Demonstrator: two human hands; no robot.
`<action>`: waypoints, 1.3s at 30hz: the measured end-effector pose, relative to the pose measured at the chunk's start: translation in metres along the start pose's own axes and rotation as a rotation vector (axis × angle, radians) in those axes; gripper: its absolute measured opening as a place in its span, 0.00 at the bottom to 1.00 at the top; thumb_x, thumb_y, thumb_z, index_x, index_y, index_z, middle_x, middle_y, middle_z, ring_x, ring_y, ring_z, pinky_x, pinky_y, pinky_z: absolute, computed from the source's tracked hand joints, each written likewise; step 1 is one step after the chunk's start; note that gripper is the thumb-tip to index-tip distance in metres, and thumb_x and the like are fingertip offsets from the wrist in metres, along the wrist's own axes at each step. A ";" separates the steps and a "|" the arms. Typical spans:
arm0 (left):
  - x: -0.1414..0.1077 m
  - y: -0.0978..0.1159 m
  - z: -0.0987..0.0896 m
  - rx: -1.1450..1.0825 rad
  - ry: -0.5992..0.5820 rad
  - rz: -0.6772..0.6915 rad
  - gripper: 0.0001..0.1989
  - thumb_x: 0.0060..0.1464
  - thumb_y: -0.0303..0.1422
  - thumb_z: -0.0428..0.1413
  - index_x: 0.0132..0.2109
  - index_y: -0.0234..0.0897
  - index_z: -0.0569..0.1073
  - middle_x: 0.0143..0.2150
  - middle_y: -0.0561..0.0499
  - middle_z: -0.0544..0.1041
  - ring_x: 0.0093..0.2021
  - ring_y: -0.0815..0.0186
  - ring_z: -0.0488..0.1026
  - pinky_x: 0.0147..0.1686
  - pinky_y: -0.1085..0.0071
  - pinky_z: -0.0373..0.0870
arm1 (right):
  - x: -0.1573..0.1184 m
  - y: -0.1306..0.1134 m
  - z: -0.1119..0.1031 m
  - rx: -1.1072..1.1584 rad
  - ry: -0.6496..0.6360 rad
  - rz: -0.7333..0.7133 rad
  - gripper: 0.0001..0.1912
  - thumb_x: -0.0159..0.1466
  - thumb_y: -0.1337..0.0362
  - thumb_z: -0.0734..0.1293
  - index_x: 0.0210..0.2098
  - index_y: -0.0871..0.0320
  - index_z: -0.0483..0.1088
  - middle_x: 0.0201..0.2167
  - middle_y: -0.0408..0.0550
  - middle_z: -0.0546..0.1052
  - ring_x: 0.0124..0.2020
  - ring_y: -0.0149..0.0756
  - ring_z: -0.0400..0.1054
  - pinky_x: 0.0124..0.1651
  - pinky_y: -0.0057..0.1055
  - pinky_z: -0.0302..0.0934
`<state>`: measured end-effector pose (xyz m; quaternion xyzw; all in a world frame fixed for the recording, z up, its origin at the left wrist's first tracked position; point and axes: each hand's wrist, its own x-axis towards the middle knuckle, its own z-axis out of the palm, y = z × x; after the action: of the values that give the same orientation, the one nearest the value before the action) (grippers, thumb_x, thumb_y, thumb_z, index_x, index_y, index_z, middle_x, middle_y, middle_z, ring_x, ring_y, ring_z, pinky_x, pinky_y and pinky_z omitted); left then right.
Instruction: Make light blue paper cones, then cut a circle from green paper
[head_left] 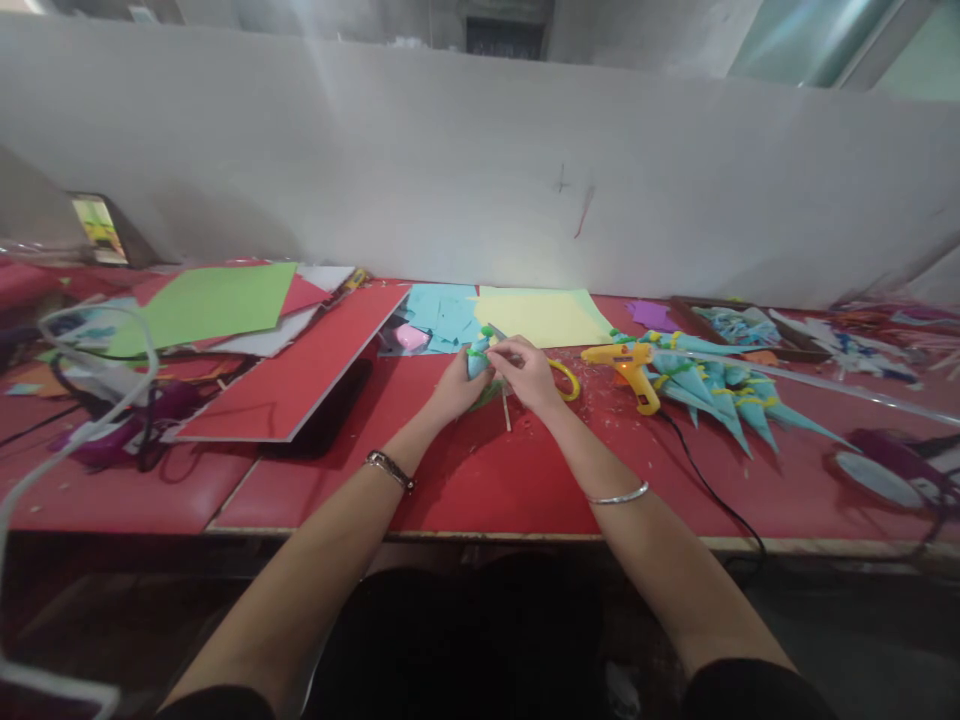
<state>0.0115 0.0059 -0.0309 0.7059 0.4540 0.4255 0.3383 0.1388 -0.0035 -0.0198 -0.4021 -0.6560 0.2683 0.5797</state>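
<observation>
Near the middle of the table, my left hand point(452, 387) is closed around a small light-blue paper cone point(475, 364) with green trim at its top. My right hand point(529, 376) meets it from the right, thumb and fingertips pinched together at the green trim. What those fingertips hold is too small to make out. Just below the hands lies a thin pale stick point(507, 412). A yellow loop point(565, 380) rests right of my right hand. Farther right is a yellow hot glue gun point(631, 372), beside a pile of blue paper cones point(720, 392) with yellow and green trim.
Pale yellow sheets point(544, 316) and blue paper pieces point(442, 312) lie behind my hands. A red board point(300, 370) leans at left near a green sheet point(214, 305). A black cord point(705, 475) hangs over the table's front edge. A phone point(99, 228) stands far left.
</observation>
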 end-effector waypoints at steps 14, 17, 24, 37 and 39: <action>0.001 -0.005 -0.001 0.038 0.007 0.052 0.25 0.45 0.35 0.52 0.51 0.30 0.59 0.43 0.42 0.72 0.40 0.62 0.70 0.40 0.65 0.65 | -0.001 -0.002 0.002 -0.022 -0.032 -0.035 0.05 0.53 0.63 0.65 0.25 0.57 0.68 0.28 0.43 0.67 0.31 0.32 0.64 0.34 0.29 0.61; -0.001 -0.005 -0.002 0.060 0.002 0.040 0.26 0.44 0.34 0.54 0.51 0.33 0.59 0.36 0.47 0.74 0.32 0.64 0.72 0.33 0.67 0.67 | -0.002 -0.002 0.003 -0.039 -0.031 -0.043 0.05 0.53 0.63 0.65 0.24 0.57 0.67 0.27 0.43 0.66 0.30 0.31 0.64 0.35 0.29 0.61; -0.005 -0.001 -0.003 -0.016 -0.029 -0.048 0.19 0.48 0.37 0.51 0.47 0.34 0.60 0.16 0.59 0.67 0.12 0.71 0.63 0.16 0.76 0.59 | -0.002 0.003 0.009 0.103 0.019 0.061 0.10 0.53 0.58 0.64 0.32 0.56 0.65 0.28 0.42 0.66 0.31 0.31 0.63 0.34 0.28 0.62; -0.002 -0.004 -0.006 0.118 -0.015 0.037 0.16 0.43 0.38 0.51 0.37 0.32 0.69 0.29 0.50 0.74 0.29 0.65 0.69 0.27 0.72 0.64 | -0.001 0.008 0.013 0.171 -0.087 0.094 0.15 0.49 0.61 0.68 0.36 0.58 0.69 0.37 0.47 0.74 0.41 0.36 0.67 0.46 0.35 0.61; -0.003 -0.004 -0.005 0.122 -0.042 0.027 0.15 0.45 0.40 0.50 0.35 0.32 0.71 0.26 0.52 0.73 0.28 0.66 0.68 0.27 0.72 0.63 | 0.000 0.006 0.013 0.240 -0.051 0.126 0.16 0.49 0.61 0.68 0.37 0.57 0.68 0.36 0.46 0.74 0.41 0.35 0.67 0.46 0.34 0.62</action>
<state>0.0050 0.0052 -0.0328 0.7402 0.4623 0.3867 0.2981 0.1275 0.0014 -0.0270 -0.3633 -0.6073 0.3908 0.5887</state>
